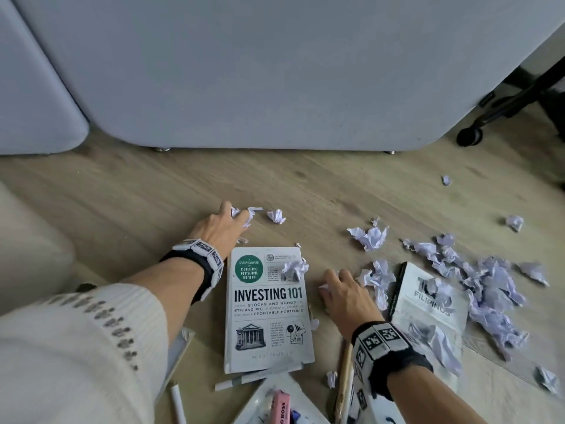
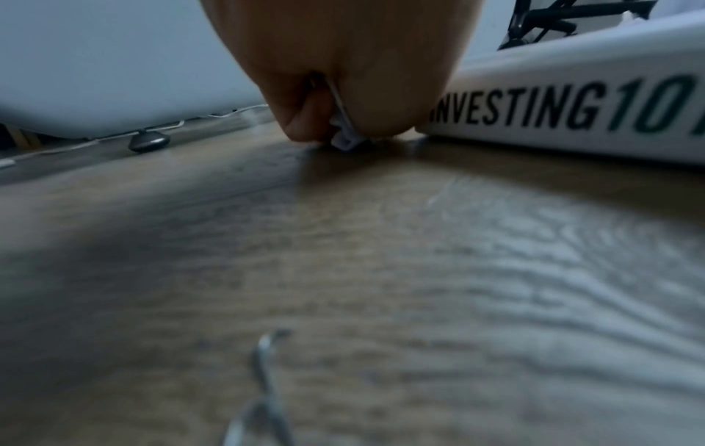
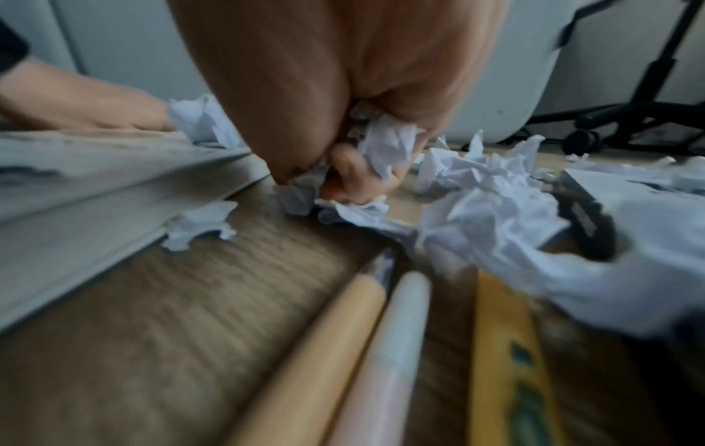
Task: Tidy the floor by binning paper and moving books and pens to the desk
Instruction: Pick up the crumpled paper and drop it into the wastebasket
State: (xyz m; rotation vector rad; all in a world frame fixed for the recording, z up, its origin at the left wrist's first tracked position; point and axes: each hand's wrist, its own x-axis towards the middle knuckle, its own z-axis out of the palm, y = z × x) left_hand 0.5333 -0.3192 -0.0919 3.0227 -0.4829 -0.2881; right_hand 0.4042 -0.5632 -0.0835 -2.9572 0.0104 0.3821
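Note:
A white book titled Investing 101 [image 1: 269, 313] lies flat on the wooden floor with one crumpled paper ball [image 1: 294, 269] on its cover. My left hand [image 1: 224, 223] reaches past the book's top left corner and its fingers curl round crumpled paper scraps [image 1: 244, 216]; the left wrist view shows a scrap [image 2: 345, 140] pinched against the floor. My right hand [image 1: 342, 290] is down between the two books, and the right wrist view shows its fingers clutching crumpled paper [image 3: 385, 141]. A second book [image 1: 428, 304] lies to the right, partly under paper.
Many crumpled paper balls [image 1: 486, 286] are strewn across the floor at right. Pens [image 1: 250, 379] and a pencil [image 1: 344, 381] lie near the bottom edge, beside a pink highlighter [image 1: 279, 407]. A large grey cabinet [image 1: 275, 71] stands behind; a chair's wheeled base [image 1: 470, 136] is at right.

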